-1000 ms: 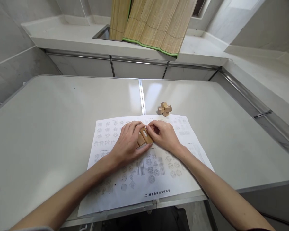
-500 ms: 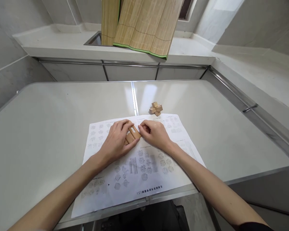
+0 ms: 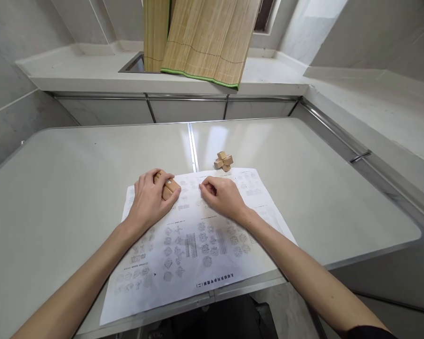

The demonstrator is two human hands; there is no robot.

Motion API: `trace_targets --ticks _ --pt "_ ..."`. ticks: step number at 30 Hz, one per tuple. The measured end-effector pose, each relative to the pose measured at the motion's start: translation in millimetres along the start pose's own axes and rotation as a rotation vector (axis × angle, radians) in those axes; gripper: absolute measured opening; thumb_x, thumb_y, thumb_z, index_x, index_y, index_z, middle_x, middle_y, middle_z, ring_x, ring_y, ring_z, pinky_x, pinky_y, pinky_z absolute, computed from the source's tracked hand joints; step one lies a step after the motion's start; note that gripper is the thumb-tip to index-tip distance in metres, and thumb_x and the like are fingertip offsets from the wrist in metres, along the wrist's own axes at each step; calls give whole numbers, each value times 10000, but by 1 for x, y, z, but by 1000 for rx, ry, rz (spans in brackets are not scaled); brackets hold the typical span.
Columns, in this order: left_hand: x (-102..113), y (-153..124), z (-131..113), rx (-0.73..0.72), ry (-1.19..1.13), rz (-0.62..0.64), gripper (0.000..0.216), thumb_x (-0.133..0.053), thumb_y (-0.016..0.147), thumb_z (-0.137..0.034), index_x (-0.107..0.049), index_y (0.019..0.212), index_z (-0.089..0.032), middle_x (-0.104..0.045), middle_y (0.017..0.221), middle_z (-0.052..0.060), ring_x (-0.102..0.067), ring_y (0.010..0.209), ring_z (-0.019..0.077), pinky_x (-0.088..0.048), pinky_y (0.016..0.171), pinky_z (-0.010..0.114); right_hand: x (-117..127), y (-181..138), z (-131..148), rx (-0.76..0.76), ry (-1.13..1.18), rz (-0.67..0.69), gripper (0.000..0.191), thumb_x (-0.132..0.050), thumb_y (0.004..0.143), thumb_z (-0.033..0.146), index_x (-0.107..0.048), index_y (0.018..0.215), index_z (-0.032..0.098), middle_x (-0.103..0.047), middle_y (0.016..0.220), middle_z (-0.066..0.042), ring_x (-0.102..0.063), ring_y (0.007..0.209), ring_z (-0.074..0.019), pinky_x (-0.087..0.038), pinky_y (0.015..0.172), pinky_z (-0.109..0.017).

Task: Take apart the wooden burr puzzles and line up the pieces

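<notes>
My left hand [image 3: 149,200] is closed over a small stack of wooden puzzle pieces [image 3: 169,186] and rests on the upper left of a printed diagram sheet [image 3: 194,240]. My right hand [image 3: 223,196] lies on the same sheet a short way to the right, its fingers curled in; I see nothing in them. An assembled wooden cross-shaped puzzle [image 3: 223,161] sits on the table just beyond the sheet's far edge.
The sheet lies on a grey table [image 3: 74,165] with a seam down its middle, and its near edge overhangs the table front. Behind stands a white counter [image 3: 92,75] with rolled bamboo mats [image 3: 201,37] leaning over a sink. A low rail runs along the right.
My left hand has carried the wooden pieces leftwards, away from my right hand. My right hand has let go of them and stays on the sheet with fingers curled.
</notes>
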State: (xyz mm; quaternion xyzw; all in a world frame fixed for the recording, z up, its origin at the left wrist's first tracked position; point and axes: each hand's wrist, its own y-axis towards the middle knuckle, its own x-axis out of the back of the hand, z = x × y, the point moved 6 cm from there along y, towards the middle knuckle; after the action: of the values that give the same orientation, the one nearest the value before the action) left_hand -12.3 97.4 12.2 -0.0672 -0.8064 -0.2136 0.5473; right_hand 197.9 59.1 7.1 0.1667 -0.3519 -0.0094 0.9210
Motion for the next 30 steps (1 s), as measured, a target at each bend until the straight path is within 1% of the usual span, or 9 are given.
trace_targets --ticks 5,11,14,17,21,24,26,28,30 --pt "7 3 10 51 24 -15 395 -579 968 -535 -670 1211 -237 -581 1370 161 -504 1339 409 -380 1155 616 2 2 -4 -15 10 -37 299 -525 1010 290 -517 715 240 -576 637 17 -532 602 -159 -386 614 -293" --pt "15 6 17 98 49 -19 368 -606 906 -551 -637 1055 -217 -620 1344 156 -548 1279 402 -370 1149 605 13 5 -16 -67 15 -174 281 -541 1018 300 -532 743 241 -586 643 24 -534 605 -164 -392 611 -291" --pt "17 8 22 117 40 -22 294 -608 872 -490 -613 988 -221 -645 1326 143 -573 1239 400 -360 1150 610 21 6 -25 -131 21 -244 208 -527 1026 328 -579 841 246 -624 676 18 -571 621 -177 -412 625 -294" --pt "20 9 27 119 48 -18 251 -590 851 -428 -595 1003 -229 -669 1268 125 -595 1201 388 -352 1158 602 30 7 -35 -212 47 -328 110 -536 1014 354 -570 1026 251 -606 665 48 -596 617 -188 -426 625 -292" --pt "25 10 28 106 62 -4 261 -587 816 -351 -582 1053 -241 -692 1091 92 -641 1084 354 -325 1188 612 39 8 -46 -311 44 -376 256 -561 983 395 -503 1182 244 -581 621 89 -620 610 -213 -407 620 -293" --pt "29 9 23 99 69 1 289 -591 799 -306 -584 1081 -240 -690 981 76 -651 1025 346 -332 1185 630 42 9 -50 -347 23 -373 315 -574 972 414 -514 1225 237 -644 664 64 -661 675 -238 -411 650 -305" --pt "30 7 16 63 72 -25 310 -590 803 -287 -589 1108 -233 -703 1057 97 -637 1097 364 -349 1174 634 43 10 -52 -361 -5 -362 284 -578 979 429 -562 1190 241 -701 732 28 -677 716 -244 -413 664 -311" --pt "32 3 5 3 58 -79 310 -588 828 -276 -596 1134 -230 -691 1230 124 -596 1216 385 -385 1151 623 43 11 -53 -359 -41 -348 237 -573 994 444 -612 1117 246 -741 801 -2 -675 715 -239 -414 664 -314" --pt "31 -1 -8 -74 12 -112 275 -574 881 -265 -601 1152 -229 -671 1310 127 -576 1271 377 -435 1121 589 44 11 -53 -331 -60 -350 227 -553 1014 446 -636 1077 244 -768 870 -26 -670 704 -229 -428 673 -322"
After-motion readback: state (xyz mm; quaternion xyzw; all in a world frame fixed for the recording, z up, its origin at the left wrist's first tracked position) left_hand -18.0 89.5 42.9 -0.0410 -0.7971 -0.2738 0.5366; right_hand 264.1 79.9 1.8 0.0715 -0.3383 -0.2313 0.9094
